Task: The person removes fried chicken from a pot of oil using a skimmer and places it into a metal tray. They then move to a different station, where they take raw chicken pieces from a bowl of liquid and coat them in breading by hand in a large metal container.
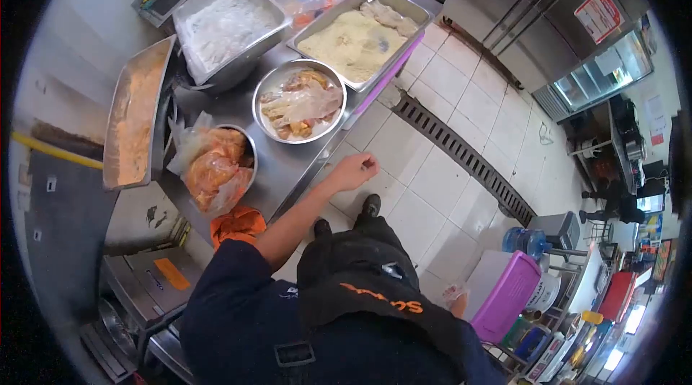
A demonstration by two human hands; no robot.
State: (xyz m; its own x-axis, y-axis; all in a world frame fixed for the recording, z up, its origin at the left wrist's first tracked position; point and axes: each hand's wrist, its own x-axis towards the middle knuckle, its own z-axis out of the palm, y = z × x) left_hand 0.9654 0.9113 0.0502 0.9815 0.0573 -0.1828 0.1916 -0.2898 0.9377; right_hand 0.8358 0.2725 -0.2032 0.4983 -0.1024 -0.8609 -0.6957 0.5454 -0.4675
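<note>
My left hand (355, 171) hangs over the floor just off the table's edge, its fingers curled in; whatever they may hold is hidden. Nearest to it is a round steel bowl (259, 117) with breaded-looking raw meat pieces and a clear plastic glove or bag (306, 102) lying on them. Low at my right side, my right hand (457, 303) shows only in part beside my apron, with clear plastic around its fingers. Another bowl (251, 161), left of the first, holds a plastic bag of orange marinated meat (213, 169).
The steel table (277, 187) also bears a tray of pale crumbs (339, 46), a deep pan of white flour (227, 24) and an orange cloth (238, 225) at its near edge. A long pan of orange coating (137, 111) stands left. A drain grate (461, 154) crosses the tiled floor.
</note>
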